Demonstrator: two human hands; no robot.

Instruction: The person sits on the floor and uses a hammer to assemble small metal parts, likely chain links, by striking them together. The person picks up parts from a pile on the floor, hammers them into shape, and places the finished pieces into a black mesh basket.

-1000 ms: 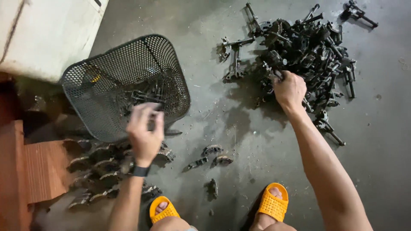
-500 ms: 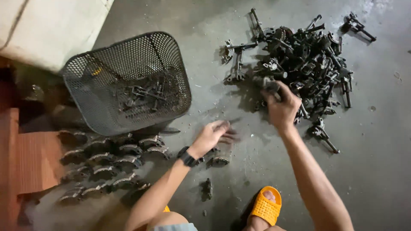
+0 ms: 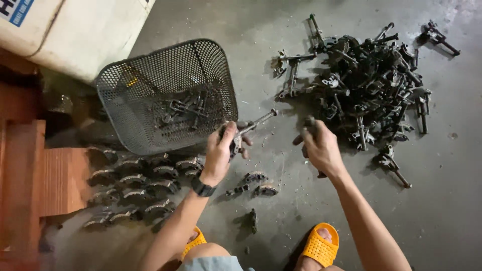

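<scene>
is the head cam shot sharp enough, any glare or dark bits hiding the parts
Head view: mostly sharp; the left hand and its rod-like metal part read clearly. The right hand is slightly soft. A mild sheen on the concrete floor, no harsh glare. The dark parts pile merges into itself, and the left edge beside the mesh basket is shadowed.

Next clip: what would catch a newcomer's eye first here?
The big dark pile of metal parts on the floor, upper right. Then the tipped mesh basket, upper left, with a few parts inside. Between them, the left hand holds a metal rod piece and the right hand grips another part.
</scene>
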